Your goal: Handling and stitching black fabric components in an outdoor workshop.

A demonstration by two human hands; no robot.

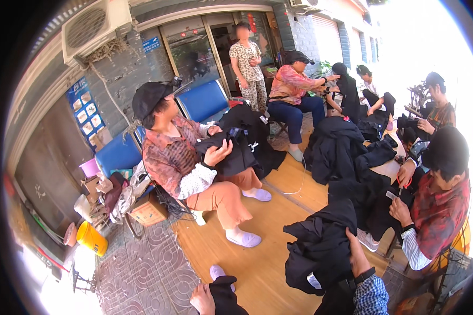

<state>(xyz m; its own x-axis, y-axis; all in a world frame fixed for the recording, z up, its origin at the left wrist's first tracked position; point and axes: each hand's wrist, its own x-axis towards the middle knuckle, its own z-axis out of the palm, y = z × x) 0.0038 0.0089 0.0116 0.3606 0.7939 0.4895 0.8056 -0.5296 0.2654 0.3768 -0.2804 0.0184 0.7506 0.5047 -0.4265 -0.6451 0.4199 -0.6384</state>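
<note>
At the bottom centre, my left hand (203, 298) has its fingers curled on black cloth (223, 296), just below a lavender slipper (216, 271). My right hand (358, 251), below a blue checked sleeve, grips a bunched black garment (315, 247) with a small white label (314, 281) on it, held up at the lower right. The folds hide some of my right hand's fingers.
Several people sit around me with black garments (336, 152); one at right holds red scissors (403, 179). Another stands by the glass doors (192, 47). Wooden boards (199, 241) cover part of the paving. Blue chairs (199, 102), a yellow bucket (91, 237) and boxes line the left.
</note>
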